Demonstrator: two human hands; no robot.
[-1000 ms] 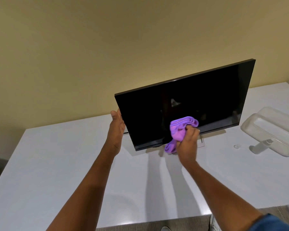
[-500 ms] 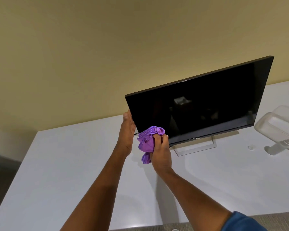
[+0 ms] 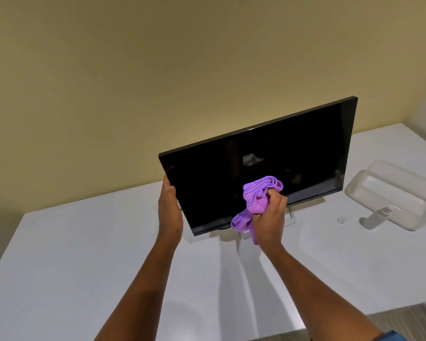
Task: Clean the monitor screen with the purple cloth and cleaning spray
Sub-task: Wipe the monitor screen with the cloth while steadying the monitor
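A black monitor (image 3: 280,153) stands on a white table (image 3: 84,254), its dark screen facing me. My left hand (image 3: 169,212) grips the monitor's left edge near the lower corner. My right hand (image 3: 268,217) is closed around a bunched purple cloth (image 3: 258,195) and presses it against the lower middle of the screen, just above the bottom bezel. A small grey spray bottle (image 3: 375,219) stands on the table to the right of the monitor, with its small round cap (image 3: 341,220) lying beside it.
A clear plastic container (image 3: 391,193) lies at the right of the table behind the spray bottle. The monitor's silver stand (image 3: 290,219) shows behind my right hand. A yellow wall rises behind the table; the table's front edge runs near the bottom right.
My right hand has swept the cloth rightward along the lower screen, from the left corner back toward the middle. My left hand keeps its hold on the left edge.
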